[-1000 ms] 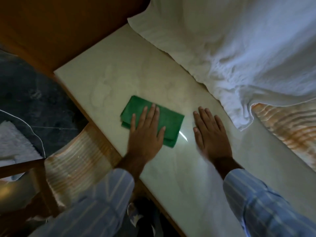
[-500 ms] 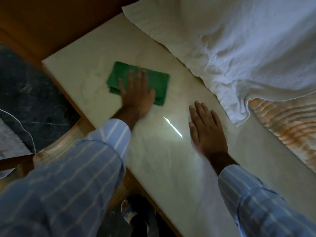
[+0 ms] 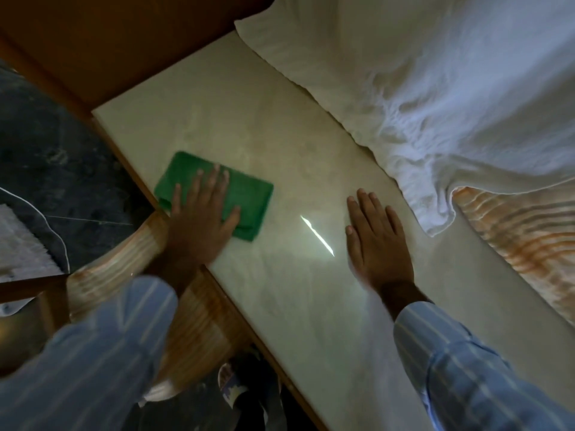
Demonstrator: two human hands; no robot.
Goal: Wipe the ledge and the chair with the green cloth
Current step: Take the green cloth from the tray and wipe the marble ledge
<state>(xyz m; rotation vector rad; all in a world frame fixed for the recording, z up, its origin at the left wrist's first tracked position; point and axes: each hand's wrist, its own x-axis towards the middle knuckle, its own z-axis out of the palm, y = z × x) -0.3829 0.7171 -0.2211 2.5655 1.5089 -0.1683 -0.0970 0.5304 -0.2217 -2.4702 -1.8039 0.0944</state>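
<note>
Left hand (image 3: 199, 225): lying flat, fingers spread, palm pressing the folded green cloth (image 3: 217, 194) at 9 o'clock on the ledge (image 3: 280, 126), gripping nothing. Right hand (image 3: 378, 241): resting open and flat on bare, glossy, pale marble-like ledge at 3 o'clock. White rumpled fabric (image 3: 435, 88) is draping over the ledge's 1 o'clock edge. Striped sleeves are hiding both forearms.

The folded green cloth (image 3: 217, 197) lies on the pale polished stone ledge (image 3: 295, 135), under the left hand (image 3: 199, 225), at the ledge's near-left edge. The right hand (image 3: 378, 241) lies flat to its right, apart. Beyond the right hand lies rumpled white fabric (image 3: 435, 88).
</note>
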